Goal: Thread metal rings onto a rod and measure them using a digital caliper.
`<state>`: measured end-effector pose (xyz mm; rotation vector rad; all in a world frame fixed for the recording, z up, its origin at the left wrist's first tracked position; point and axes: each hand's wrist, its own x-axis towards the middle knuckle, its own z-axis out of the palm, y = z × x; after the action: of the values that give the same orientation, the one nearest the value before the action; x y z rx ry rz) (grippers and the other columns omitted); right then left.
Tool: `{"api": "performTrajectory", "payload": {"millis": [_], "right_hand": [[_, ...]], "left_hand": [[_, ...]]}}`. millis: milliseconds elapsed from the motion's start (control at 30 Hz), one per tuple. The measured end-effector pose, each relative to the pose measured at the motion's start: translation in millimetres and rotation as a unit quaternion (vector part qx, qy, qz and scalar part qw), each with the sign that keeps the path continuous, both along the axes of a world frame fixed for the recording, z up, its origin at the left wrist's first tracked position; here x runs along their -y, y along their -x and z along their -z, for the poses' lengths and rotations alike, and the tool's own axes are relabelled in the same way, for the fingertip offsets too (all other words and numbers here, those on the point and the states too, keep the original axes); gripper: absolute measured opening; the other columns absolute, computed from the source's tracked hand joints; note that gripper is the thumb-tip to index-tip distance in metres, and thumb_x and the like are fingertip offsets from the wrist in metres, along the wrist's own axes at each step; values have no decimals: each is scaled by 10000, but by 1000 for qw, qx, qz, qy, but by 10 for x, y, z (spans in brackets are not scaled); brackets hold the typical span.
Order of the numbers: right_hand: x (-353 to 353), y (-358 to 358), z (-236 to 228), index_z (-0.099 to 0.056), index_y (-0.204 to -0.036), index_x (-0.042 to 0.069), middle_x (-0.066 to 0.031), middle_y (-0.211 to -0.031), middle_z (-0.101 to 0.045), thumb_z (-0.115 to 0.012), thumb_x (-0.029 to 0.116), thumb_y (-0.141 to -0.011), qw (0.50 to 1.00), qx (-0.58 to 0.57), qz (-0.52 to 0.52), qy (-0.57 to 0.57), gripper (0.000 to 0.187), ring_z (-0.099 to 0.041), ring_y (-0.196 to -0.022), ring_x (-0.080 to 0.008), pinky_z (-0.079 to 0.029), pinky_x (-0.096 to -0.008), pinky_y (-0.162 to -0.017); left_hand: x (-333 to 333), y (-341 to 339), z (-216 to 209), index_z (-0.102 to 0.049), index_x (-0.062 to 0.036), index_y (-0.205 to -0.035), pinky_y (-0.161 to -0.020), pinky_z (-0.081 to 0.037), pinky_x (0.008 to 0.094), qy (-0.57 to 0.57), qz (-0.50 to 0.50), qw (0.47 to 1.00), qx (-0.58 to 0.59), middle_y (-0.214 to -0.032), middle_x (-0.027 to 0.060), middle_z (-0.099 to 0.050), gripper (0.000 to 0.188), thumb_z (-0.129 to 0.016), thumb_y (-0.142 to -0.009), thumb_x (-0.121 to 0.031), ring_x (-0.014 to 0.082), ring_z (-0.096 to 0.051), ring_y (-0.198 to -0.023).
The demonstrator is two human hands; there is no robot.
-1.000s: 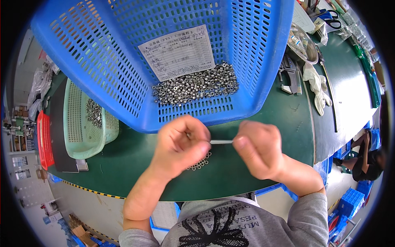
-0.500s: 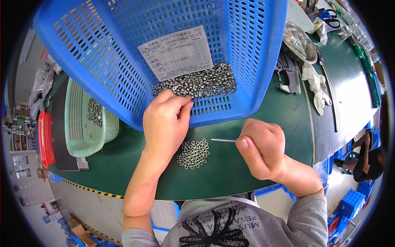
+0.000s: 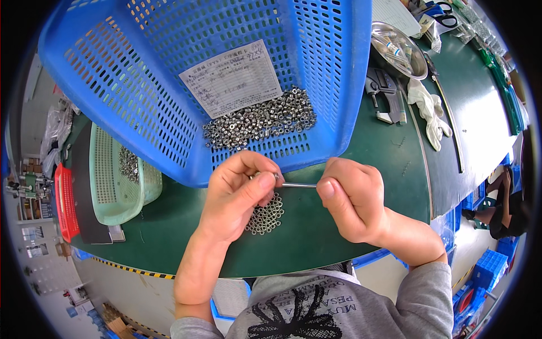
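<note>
My right hand (image 3: pixel 355 200) is closed in a fist around a thin metal rod (image 3: pixel 302 185), which sticks out to the left. At the rod's free end, my left hand (image 3: pixel 228 200) pinches a small metal ring, mostly hidden by the fingers. I cannot tell whether the rod passes through that ring. Just below the left fingertips, a flat cluster of small metal rings (image 3: pixel 264 220) lies on the green table. Beyond my hands a large blue basket (image 3: pixel 169 161) stands tipped toward me, with a heap of the same small rings (image 3: pixel 262 121) inside.
A paper form (image 3: pixel 231 79) lies in the blue basket. To the left stand a pale green basket (image 3: pixel 121 212) and a red one (image 3: pixel 66 198). On the right are a micrometer (image 3: pixel 389 96), a white glove (image 3: pixel 430 113) and a metal bowl (image 3: pixel 415 65). Further right, a person sits.
My left hand has come back from the heap in the blue basket to the rod's end. The right hand has barely moved. The view has shifted slightly.
</note>
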<state>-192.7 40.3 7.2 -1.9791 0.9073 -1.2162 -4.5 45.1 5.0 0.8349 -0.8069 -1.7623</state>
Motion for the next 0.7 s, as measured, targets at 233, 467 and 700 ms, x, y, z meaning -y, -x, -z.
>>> {"api": "performTrajectory", "payload": {"millis": [233, 467, 700], "right_hand": [[9, -21, 16, -470, -673, 24, -77, -521, -449, -532, 40, -771, 1000, 20, 4, -23, 117, -458, -414, -246, -327, -339, -361], [18, -23, -6, -428, -606, 39, -76, -486, -419, -586, 38, -716, 998, -65, 23, 6, 192, -439, -393, -253, -309, -342, -345], [-43, -75, 43, -409, -603, 43, -85, -508, -434, -576, 57, -736, 998, -67, -2, -14, 214, -448, -402, -271, -326, -353, -354]], "left_hand": [[-37, 9, 8, -538, -17, -899, -527, -381, 177, 2, 38, 999, -35, -802, 80, -575, 116, -577, -794, -52, 64, -474, -604], [-38, -3, 29, -542, 19, -879, -656, -454, 204, 83, 16, 993, 77, -840, 76, -572, 117, -580, -769, 32, 103, -560, -750], [-125, 97, 15, -539, 19, -859, -653, -445, 192, 90, 42, 989, 106, -817, 53, -559, 109, -587, -764, 42, 86, -544, -760]]}}
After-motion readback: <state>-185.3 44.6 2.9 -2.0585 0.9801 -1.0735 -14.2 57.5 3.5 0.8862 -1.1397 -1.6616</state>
